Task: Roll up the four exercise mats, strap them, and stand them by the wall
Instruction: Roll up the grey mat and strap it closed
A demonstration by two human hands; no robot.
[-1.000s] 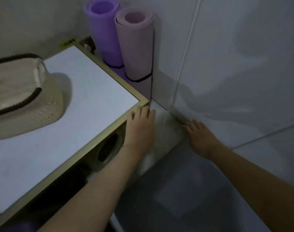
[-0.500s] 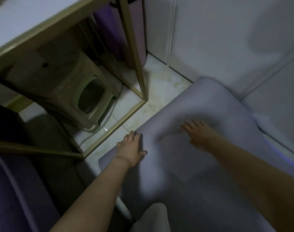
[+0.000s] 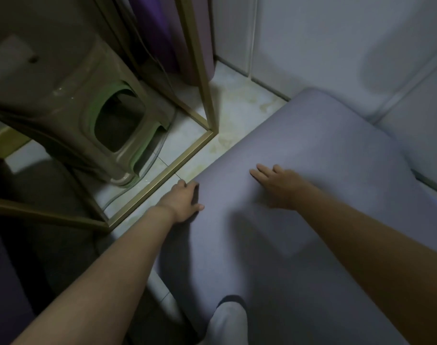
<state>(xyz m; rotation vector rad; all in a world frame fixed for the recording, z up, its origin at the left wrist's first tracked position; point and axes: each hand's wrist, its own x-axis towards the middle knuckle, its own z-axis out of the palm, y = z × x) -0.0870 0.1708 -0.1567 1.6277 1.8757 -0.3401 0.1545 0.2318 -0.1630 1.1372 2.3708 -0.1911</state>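
Gold metal frame [image 3: 162,176] stands on pale tiled floor [image 3: 237,108]. Green-grey plastic stool [image 3: 70,100] sits inside frame, rounded cut-out in its side. White tiled wall [image 3: 336,46] behind, meeting floor.

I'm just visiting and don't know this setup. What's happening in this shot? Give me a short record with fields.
On floor: flat mat, grey-lilac, spread out beside the wall
Left: left hand grips the mat's left edge, thumb on top
Right: right hand rests flat on the mat, fingers straight
Corner: two rolled mats standing behind the table frame
Under table: plastic stool
Stage: this mat not yet rolled
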